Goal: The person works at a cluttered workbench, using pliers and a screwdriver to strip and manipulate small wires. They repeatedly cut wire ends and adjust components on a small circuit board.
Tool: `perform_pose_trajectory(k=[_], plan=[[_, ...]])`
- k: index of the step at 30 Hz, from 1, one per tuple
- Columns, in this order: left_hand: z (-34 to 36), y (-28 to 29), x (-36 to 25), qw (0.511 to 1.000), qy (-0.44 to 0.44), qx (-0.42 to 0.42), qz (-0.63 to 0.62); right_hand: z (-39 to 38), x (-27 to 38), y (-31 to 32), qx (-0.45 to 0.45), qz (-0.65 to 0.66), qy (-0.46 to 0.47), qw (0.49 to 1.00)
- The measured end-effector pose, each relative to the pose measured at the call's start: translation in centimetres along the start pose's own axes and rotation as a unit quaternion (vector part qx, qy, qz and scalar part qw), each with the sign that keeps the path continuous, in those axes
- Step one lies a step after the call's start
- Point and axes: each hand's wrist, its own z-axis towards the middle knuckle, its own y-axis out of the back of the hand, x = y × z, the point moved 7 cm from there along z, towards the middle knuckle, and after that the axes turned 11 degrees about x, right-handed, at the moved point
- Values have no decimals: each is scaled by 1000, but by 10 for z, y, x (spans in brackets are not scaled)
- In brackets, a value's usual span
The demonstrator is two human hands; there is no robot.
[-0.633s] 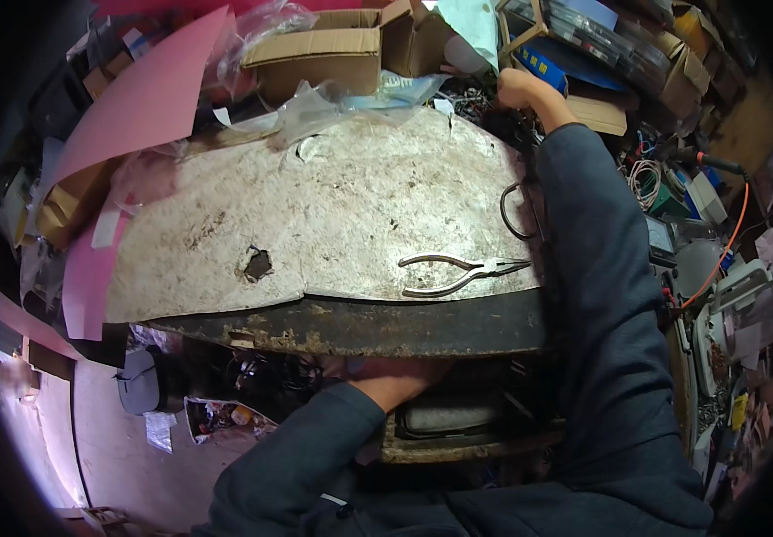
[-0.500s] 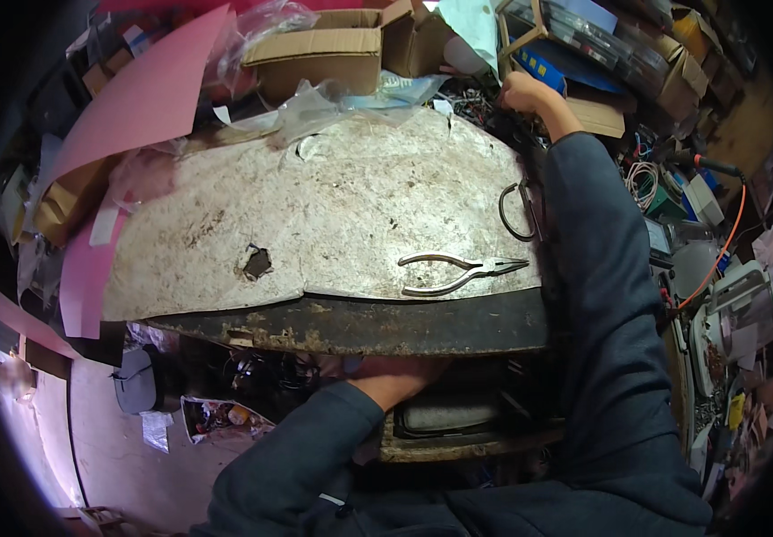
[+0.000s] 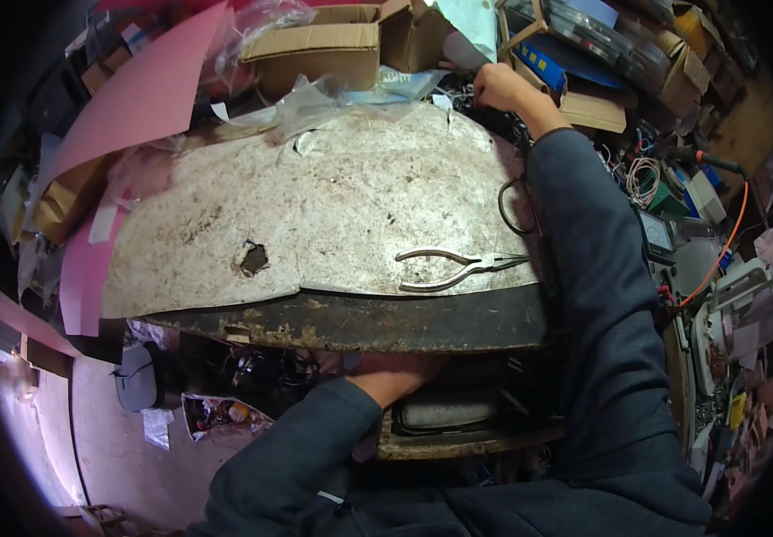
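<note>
head view: nearest the body, at six o'clock, the left hand reaches beneath the front edge of the counter. its fingers are out of sight, so i cannot tell whether they are spread, pressed together or pinching something. just beside it, at five o'clock, is a shelf with a worn wooden edge. on the counter's stained white cover, silver pliers lie at three o'clock, handles parted and pointing left. a torn hole shows at nine o'clock, and a black loop lies at two, next to the right sleeve. between two and three is a coiled cable. farther off, at one o'clock, the right hand is over the small parts, fingers curled; its fingertips are hidden, so i cannot tell if they pinch anything. a clear bag sits near eleven, in front of an open box.
</note>
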Motion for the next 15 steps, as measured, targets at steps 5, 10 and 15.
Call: perform_pose_trajectory(k=[5,10,15], plan=[[-7,-8,-1,989,79,30,-118,-5,37,2,42,-112,-71,990],[-6,-11,-1,990,107,32,-85,2,38,-9,32,-176,-73,981],[-9,-11,0,982,139,28,-126,-1,46,-10,59,-211,-64,974]])
